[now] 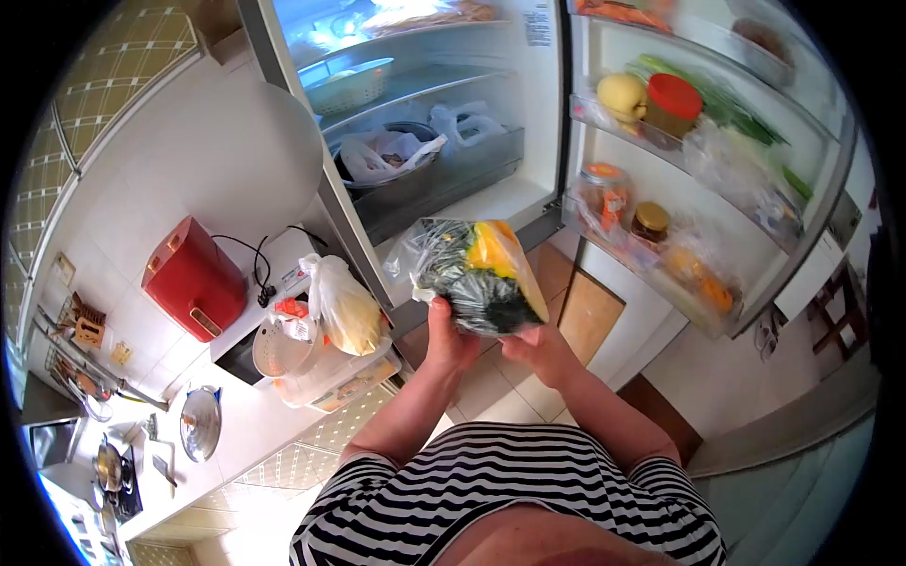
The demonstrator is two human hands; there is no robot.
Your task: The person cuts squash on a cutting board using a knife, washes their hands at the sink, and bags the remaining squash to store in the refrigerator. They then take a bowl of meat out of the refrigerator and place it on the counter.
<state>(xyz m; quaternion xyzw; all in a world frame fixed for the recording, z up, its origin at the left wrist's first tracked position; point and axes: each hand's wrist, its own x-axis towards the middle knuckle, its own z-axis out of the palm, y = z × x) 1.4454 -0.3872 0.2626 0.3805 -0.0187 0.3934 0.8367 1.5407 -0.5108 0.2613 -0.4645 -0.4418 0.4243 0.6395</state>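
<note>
A clear plastic bag [477, 274] holds something dark green and yellow, which I cannot name for sure. My left hand [450, 338] grips its lower left side, thumb up on the plastic. At the bag's lower right edge, my right hand [540, 351] holds it with bent fingers. The bag is in front of the open fridge [528, 179]. Inside, a green basket [351, 87] sits on a shelf, and a metal pot with a white bag [387, 156] stands lower down.
The open fridge door [590, 160] at right bears jars, a red-lidded container [672, 99] and vegetables. To the left, a counter [241, 429] carries a red appliance [195, 278], a white bag [344, 307], a strainer [283, 349] and a pan lid [200, 423].
</note>
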